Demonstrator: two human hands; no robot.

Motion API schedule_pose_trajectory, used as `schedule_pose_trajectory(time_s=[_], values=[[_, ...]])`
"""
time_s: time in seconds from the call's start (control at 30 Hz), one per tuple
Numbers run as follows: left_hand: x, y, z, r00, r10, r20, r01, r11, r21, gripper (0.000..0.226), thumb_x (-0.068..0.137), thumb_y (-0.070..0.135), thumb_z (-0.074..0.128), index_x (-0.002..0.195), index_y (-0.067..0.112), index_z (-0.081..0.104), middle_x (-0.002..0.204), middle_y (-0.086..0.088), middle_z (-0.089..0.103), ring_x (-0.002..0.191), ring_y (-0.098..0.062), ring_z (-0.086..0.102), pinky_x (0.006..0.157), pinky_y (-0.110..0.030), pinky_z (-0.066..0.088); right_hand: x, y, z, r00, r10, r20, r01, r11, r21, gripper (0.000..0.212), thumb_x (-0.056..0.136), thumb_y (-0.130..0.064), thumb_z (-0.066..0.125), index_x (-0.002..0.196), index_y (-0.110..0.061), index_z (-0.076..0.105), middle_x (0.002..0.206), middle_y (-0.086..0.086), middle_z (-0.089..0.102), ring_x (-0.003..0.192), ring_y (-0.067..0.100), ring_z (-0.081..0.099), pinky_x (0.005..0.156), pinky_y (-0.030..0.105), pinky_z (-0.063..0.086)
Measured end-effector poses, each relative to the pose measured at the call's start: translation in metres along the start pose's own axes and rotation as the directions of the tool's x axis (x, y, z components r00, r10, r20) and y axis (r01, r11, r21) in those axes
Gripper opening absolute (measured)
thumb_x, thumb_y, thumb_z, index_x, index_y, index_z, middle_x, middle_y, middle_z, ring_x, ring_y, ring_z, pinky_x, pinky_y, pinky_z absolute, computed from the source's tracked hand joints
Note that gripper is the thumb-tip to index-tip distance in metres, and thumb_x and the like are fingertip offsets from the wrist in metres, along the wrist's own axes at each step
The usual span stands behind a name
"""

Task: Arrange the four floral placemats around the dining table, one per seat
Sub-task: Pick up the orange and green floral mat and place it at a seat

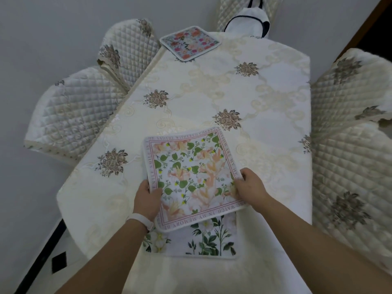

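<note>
The left hand [147,198] and the right hand [250,185] each pinch one edge of the peach-flower placemat [191,175], holding it between them, above the white-flower placemat [203,240] on the counter [265,98]. A third placemat [189,43] lies far ahead of both hands.

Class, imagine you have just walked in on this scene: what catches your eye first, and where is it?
First, the peach-and-green placemat with a lettered border, gripped at its sides by the left hand and right hand near the table's front edge. Under it lies a white-flowered placemat. A pink-flowered placemat sits at the far end.
</note>
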State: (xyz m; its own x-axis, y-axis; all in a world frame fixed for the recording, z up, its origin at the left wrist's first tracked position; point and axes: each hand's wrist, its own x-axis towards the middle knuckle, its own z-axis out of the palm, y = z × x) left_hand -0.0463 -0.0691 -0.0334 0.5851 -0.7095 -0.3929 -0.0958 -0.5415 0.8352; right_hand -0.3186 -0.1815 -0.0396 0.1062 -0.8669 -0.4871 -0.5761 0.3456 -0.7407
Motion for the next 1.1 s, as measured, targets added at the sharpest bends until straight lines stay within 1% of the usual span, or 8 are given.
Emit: schedule_pose_trajectory(time_s=[0.1,0.2,0.47,0.6,0.7,0.77,0.97,1.1], values=[[-0.01,0.007,-0.007,0.998,0.064,-0.022,-0.065,0.998,-0.019,0.023,0.087,0.011,0.058,0.089,0.034,0.056,0.089,0.003,0.066,0.079,-0.018,0.065,0.056,-0.026,0.047,-0.017,-0.001,-0.007,0.999,-0.011,-0.03,0.013,0.997,0.078,0.009,0.092,-0.016,0.049,0.091,-0.023,0.055,0.093,-0.001,0.067,0.064,0.012,0.07,0.043,0.022,0.051],[-0.019,0.01,-0.014,0.996,0.092,-0.023,-0.093,0.992,-0.083,0.024,0.086,0.011,0.06,0.09,0.034,0.057,0.094,-0.001,0.068,0.081,-0.021,0.067,0.065,-0.035,0.054,-0.035,-0.003,-0.014,0.998,-0.024,-0.064,0.03,0.995,0.098,0.006,0.092,-0.02,0.05,0.092,-0.023,0.055,0.091,-0.001,0.069,0.075,0.018,0.07,0.053,0.031,0.058],[-0.03,0.015,-0.035,0.989,0.112,0.092,-0.092,0.976,-0.198,0.024,0.086,0.008,0.061,0.095,0.031,0.061,0.1,-0.013,0.069,0.086,-0.044,0.066,0.076,-0.063,0.054,-0.098,-0.012,-0.014,0.98,0.002,-0.199,0.031,0.986,0.166,0.008,0.092,-0.015,0.052,0.09,-0.021,0.057,0.087,-0.003,0.069,0.061,0.008,0.068,0.042,0.018,0.046],[-0.037,0.013,-0.041,0.972,0.158,0.175,-0.12,0.97,-0.213,0.027,0.085,0.008,0.062,0.094,0.033,0.063,0.101,-0.01,0.07,0.085,-0.043,0.066,0.075,-0.061,0.055,-0.132,-0.005,-0.005,0.961,0.039,-0.275,0.012,0.983,0.181,0.008,0.092,-0.017,0.051,0.089,-0.021,0.056,0.085,-0.001,0.07,0.057,0.009,0.066,0.041,0.02,0.046],[-0.045,0.015,-0.036,0.95,0.186,0.251,-0.124,0.962,-0.243,0.026,0.086,0.005,0.061,0.096,0.029,0.063,0.099,-0.008,0.07,0.077,-0.03,0.07,0.063,-0.044,0.059,-0.156,0.009,-0.005,0.928,0.08,-0.365,0.001,0.976,0.217,0.008,0.091,-0.019,0.053,0.087,-0.022,0.058,0.079,-0.002,0.07,0.056,0.011,0.067,0.04,0.021,0.046],[-0.053,0.017,-0.028,0.93,0.199,0.309,-0.123,0.961,-0.248,0.029,0.086,0.003,0.06,0.101,0.027,0.063,0.101,-0.003,0.07,0.084,-0.022,0.07,0.066,-0.037,0.057,-0.175,0.022,-0.009,0.902,0.112,-0.418,0.004,0.964,0.266,0.007,0.089,-0.018,0.055,0.086,-0.022,0.06,0.078,-0.001,0.071,0.056,0.011,0.068,0.042,0.024,0.05],[-0.09,0.03,0.013,0.84,0.22,0.497,-0.116,0.966,-0.231,0.029,0.087,0.001,0.058,0.11,0.019,0.061,0.106,-0.008,0.07,0.091,-0.029,0.068,0.08,-0.052,0.056,-0.233,0.07,-0.041,0.819,0.211,-0.534,0.016,0.921,0.388,0.012,0.088,-0.014,0.059,0.086,-0.023,0.066,0.079,-0.005,0.075,0.065,0.014,0.073,0.057,0.035,0.06],[-0.126,0.043,0.051,0.765,0.287,0.577,-0.205,0.957,-0.205,0.031,0.089,0.003,0.057,0.113,0.022,0.058,0.106,-0.005,0.069,0.089,-0.026,0.068,0.073,-0.044,0.057,-0.263,0.103,-0.068,0.75,0.286,-0.597,0.022,0.891,0.454,0.016,0.089,-0.013,0.06,0.085,-0.026,0.067,0.084,-0.005,0.075,0.07,0.015,0.073,0.064,0.038,0.06]])
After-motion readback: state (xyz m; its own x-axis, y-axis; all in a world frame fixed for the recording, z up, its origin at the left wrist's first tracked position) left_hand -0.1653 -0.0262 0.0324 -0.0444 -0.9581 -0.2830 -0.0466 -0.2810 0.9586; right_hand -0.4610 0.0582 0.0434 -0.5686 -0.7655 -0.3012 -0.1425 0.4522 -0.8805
